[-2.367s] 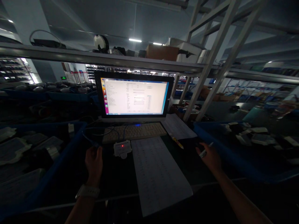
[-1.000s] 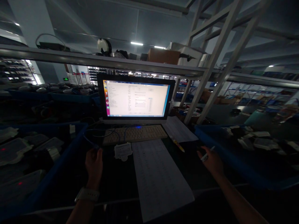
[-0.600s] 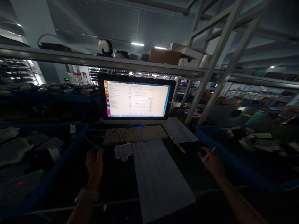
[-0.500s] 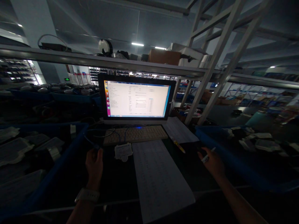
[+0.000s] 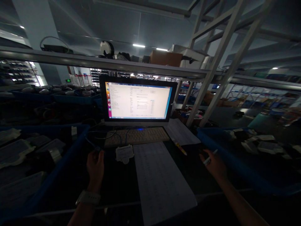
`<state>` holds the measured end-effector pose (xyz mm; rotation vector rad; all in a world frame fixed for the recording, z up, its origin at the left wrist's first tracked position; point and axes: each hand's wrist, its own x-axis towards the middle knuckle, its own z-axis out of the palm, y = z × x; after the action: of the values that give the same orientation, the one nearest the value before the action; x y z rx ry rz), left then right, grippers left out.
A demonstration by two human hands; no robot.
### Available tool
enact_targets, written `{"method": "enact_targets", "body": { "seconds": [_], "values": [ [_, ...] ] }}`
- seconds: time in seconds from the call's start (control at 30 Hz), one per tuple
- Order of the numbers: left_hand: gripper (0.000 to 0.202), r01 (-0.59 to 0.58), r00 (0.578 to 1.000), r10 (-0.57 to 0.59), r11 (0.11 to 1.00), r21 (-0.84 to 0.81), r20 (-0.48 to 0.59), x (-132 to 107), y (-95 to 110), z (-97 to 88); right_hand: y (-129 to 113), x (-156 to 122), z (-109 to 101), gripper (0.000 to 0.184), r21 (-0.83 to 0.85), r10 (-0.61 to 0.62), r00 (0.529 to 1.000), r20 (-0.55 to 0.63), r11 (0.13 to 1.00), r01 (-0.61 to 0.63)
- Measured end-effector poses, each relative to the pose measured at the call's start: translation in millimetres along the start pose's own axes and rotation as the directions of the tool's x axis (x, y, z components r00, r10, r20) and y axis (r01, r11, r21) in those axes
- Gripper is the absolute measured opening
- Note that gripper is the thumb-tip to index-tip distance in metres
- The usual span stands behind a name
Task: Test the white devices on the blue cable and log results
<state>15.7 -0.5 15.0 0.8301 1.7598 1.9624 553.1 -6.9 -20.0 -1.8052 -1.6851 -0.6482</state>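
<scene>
Slanting away rightward, pen [image 5: 207, 161] sits clasped in right hand [image 5: 215, 166], left hand [image 5: 95, 163] pinching cable [image 5: 92, 143].

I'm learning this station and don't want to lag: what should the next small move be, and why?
Perhaps bring the right hand over the long paper sheet: that hand holds a pen, and the sheet lies between the two hands, beside the small white box.
</scene>
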Motion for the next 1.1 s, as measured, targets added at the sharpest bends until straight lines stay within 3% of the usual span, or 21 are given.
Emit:
{"method": "enact_targets", "body": {
  "seconds": [1.1],
  "values": [
    [0.029,0.023,1.0,-0.023,1.0,0.014,0.008,-4.9,11.7,-0.9,0.6,-0.3,-1.1,0.038,-0.007,0.013,1.0,0.02,1.0,-0.013]
  ]
}}
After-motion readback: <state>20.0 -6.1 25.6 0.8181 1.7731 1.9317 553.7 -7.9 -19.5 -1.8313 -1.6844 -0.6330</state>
